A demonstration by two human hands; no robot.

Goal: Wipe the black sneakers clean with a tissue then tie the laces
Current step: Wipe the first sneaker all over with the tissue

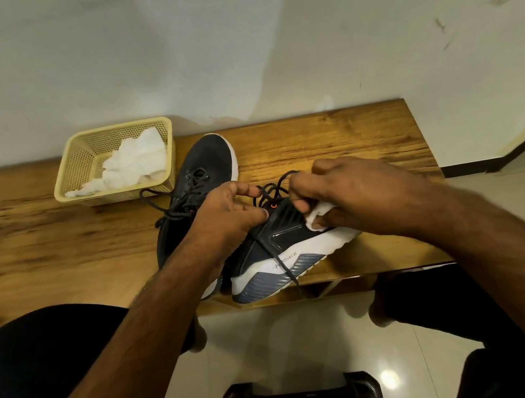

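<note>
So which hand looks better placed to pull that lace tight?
Probably the left hand: its fingers pinch the lace and hold nothing else. The right hand also grips a tissue.

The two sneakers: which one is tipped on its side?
The nearer sneaker, under both hands, is tipped so its grey-and-white sole faces the camera. The other sneaker, beside the yellow basket, sits upright, toe toward the wall.
</note>
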